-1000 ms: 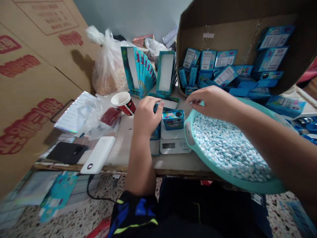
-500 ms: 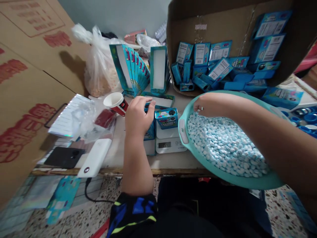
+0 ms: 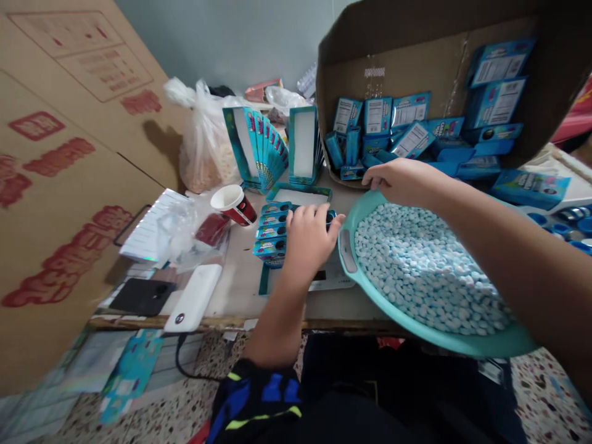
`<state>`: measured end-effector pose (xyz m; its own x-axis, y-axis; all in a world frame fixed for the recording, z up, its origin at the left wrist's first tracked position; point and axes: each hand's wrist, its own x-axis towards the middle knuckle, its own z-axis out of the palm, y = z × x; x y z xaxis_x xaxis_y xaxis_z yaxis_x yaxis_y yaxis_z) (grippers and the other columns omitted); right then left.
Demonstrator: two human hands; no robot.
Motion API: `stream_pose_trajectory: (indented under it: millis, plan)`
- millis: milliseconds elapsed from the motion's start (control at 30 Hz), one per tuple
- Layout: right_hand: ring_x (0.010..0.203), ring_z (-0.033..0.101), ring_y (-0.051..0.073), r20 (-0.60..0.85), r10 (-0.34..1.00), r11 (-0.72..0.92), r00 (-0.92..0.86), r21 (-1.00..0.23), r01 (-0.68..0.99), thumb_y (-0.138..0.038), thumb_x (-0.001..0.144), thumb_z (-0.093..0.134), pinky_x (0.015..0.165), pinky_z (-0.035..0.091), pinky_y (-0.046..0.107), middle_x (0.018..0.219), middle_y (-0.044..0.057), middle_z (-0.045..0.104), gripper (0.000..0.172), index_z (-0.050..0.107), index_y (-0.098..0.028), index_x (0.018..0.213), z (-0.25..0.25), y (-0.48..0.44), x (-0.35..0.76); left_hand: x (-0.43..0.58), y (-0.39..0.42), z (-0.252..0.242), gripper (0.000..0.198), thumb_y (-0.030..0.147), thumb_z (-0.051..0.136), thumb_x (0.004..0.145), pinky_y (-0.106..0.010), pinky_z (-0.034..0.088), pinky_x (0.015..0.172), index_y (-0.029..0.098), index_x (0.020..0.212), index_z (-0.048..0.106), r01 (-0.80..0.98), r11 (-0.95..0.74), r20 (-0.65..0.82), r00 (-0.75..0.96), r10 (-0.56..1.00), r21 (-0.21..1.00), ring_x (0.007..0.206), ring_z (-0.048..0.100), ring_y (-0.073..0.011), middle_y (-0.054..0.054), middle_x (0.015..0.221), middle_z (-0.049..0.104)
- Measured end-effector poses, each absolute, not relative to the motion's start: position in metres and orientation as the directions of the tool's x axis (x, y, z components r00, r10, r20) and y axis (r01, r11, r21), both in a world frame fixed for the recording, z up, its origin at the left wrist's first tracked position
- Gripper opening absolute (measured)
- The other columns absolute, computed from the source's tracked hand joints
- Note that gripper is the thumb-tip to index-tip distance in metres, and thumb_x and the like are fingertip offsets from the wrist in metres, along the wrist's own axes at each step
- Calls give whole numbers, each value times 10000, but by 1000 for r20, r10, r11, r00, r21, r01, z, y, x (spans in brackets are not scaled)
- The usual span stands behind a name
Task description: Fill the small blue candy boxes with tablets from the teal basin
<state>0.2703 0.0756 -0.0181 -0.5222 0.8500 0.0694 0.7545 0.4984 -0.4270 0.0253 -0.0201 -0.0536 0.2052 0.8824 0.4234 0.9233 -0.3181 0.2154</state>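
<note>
Glossy candy tins [image 3: 271, 231], left hand [image 3: 309, 239] atop, teal basin [image 3: 444, 345]

Person at a table, black short-sleeved top [image 3: 277, 407], left sleeve [image 3: 252, 394] with royal-blue panels and neon yellow-green stripes, bare left hand [image 3: 308, 240] and right hand [image 3: 402, 183], dark trousers [image 3: 393, 376], apparently, detail lost in shadow

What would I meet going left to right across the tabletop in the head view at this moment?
Black phone → white power bank → stack of blue tins → left hand → teal basin of pale blue tablets
</note>
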Motion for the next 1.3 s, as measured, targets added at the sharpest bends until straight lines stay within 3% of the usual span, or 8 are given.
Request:
stream_pose_trajectory:
  millis: [233,333,467,600,733,933,1200,1300]
  plan:
    - [901,708,207,179,868,495,-463,-400,772,-68,737,498,798,525,265,1009,28,784,436,804,-193,1021,-38,90,275,14,-21,-47,445,612,702,896,-366,475,838,172,964,708,891,-388,394,277,877,236,958,627,-269,-85,944,711]
    - [918,712,226,214,849,528,-483,-360,769,-76,750,502,806,524,276,1020,49,789,419,813,-176,1012,-44,94,273,-2,-54,-30,394,572,742,883,-351,474,832,185,950,713,841,-520,454,408,792,151,922,632,-242,-61,936,713]
    - [958,705,240,222,831,556,-510,-314,770,-91,775,516,812,515,279,1068,60,784,407,812,-180,1040,-47,98,272,-33,-96,-24,386,549,772,866,-338,466,779,177,950,716,847,-530,525,433,733,40,844,646,-228,-54,898,726]
    - [1028,693,238,225,799,601,-557,-304,739,-74,778,516,839,500,267,1144,69,769,417,801,-177,1064,-47,96,271,-62,-102,-42,381,541,770,875,-346,448,772,172,961,726,872,-477,585,445,678,-110,852,669,-245,-74,902,753]
    - [898,696,231,251,824,564,-508,-265,783,-109,821,509,724,468,277,1058,65,779,482,750,-181,1233,-43,89,269,-79,-94,-58,341,475,812,855,-348,451,783,169,990,746,872,-461,692,434,577,-162,860,693,-254,-93,907,772]
    - [772,675,211,271,856,512,-441,-323,796,-129,851,507,651,430,273,945,44,782,481,725,-188,1276,-41,87,270,-84,-92,-63,267,401,793,883,-358,445,798,190,1043,757,837,-483,620,526,583,-256,851,688,-236,-62,909,774]
    - [866,700,185,227,889,458,-397,-448,768,-74,831,512,761,483,247,1000,7,788,432,753,-202,1165,-40,88,269,-76,-76,-86,156,331,784,864,-354,471,818,203,836,699,871,-436,784,427,450,-225,829,669,-228,-61,859,740]
    - [875,706,199,231,910,414,-344,-439,798,-82,837,516,753,489,258,985,15,789,476,723,-217,1244,-34,88,271,-80,-69,-95,223,371,700,911,-385,479,860,170,1008,709,911,-360,778,372,506,-201,910,671,-270,-110,967,733]
